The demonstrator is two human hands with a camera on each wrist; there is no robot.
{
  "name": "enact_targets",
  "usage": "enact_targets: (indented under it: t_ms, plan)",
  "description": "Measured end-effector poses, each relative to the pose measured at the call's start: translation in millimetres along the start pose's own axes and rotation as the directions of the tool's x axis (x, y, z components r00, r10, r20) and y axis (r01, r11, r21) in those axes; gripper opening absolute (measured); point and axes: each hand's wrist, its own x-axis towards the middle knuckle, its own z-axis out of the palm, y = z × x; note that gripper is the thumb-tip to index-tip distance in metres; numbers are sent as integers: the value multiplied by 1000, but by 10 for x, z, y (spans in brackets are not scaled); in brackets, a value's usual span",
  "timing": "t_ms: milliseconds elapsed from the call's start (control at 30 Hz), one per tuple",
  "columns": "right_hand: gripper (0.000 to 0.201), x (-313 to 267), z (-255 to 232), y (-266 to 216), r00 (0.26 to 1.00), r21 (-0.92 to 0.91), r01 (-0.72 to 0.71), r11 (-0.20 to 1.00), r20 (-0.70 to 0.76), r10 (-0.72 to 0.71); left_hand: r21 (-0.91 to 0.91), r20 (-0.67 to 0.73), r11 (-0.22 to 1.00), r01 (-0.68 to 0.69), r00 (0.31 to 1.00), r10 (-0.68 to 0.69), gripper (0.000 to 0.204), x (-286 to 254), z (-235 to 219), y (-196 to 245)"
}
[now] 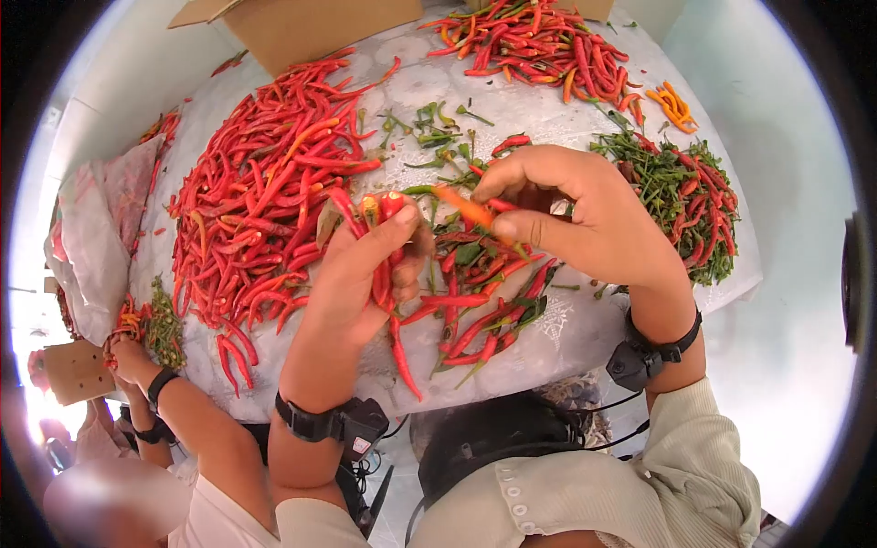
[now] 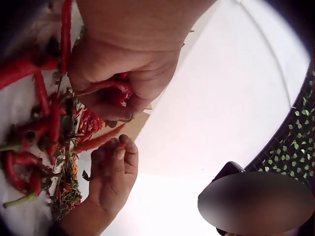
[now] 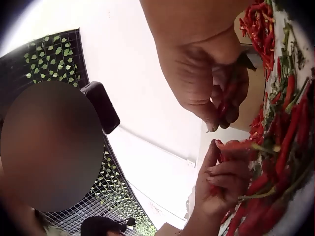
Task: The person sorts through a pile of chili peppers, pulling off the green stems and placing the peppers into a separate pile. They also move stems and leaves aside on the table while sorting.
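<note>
My left hand [image 1: 365,260] grips several red chilies [image 1: 372,212], their ends sticking up past the thumb and one long tip hanging below. To its right, my right hand [image 1: 580,215] pinches an orange chili [image 1: 464,208] between thumb and forefinger, its green stem pointing toward the left hand. Some red also shows inside the curled fingers of the right hand [image 3: 221,93]. In the left wrist view, red chili [image 2: 120,91] shows within the left fist. Beneath both hands lie red chilies with green stems [image 1: 466,301].
A large heap of red chilies [image 1: 265,183] lies left, another heap [image 1: 548,50] at the back. Green stems mixed with chilies [image 1: 681,201] are piled right, near a few orange chilies [image 1: 674,107]. A cardboard box [image 1: 306,32] stands behind. Another person's arm [image 1: 196,411] reaches in at lower left.
</note>
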Motion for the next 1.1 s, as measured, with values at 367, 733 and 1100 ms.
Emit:
enact_targets:
  t_ms: [367, 733, 1100]
  plan:
    - [16, 76, 109, 118, 990, 244, 19, 970, -137, 15, 133, -6, 991, -6, 1000, 7, 16, -3, 6, -14]
    - [13, 35, 262, 27, 798, -180, 421, 889, -393, -457, -9, 7, 997, -81, 997, 81, 14, -6, 7, -10]
    - [13, 30, 435, 27, 847, -199, 489, 849, -124, -517, 16, -108, 992, -126, 986, 127, 18, -8, 62, 1]
